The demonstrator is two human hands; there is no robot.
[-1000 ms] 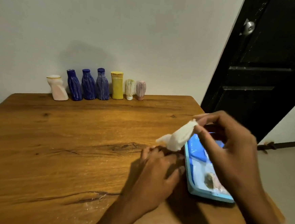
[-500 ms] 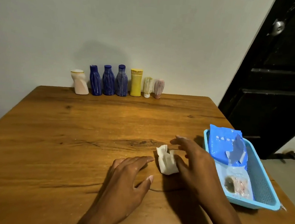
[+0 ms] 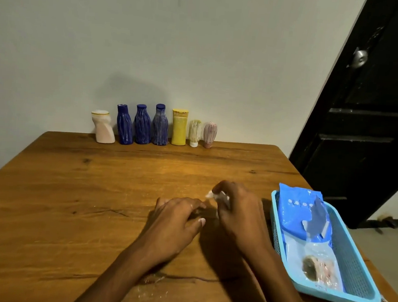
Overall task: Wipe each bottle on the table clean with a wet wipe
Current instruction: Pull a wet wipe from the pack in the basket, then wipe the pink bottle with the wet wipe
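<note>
Wet wipe [image 3: 216, 196]: mostly buried under the right hand [image 3: 238, 213].
Forearms: cut off at the bottom edge.
Bottle labels: too small to read.

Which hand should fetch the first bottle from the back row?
Left. The right hand already grips the wet wipe, so it should keep it. The left hand rests on the table holding nothing, free to reach the bottles.
</note>
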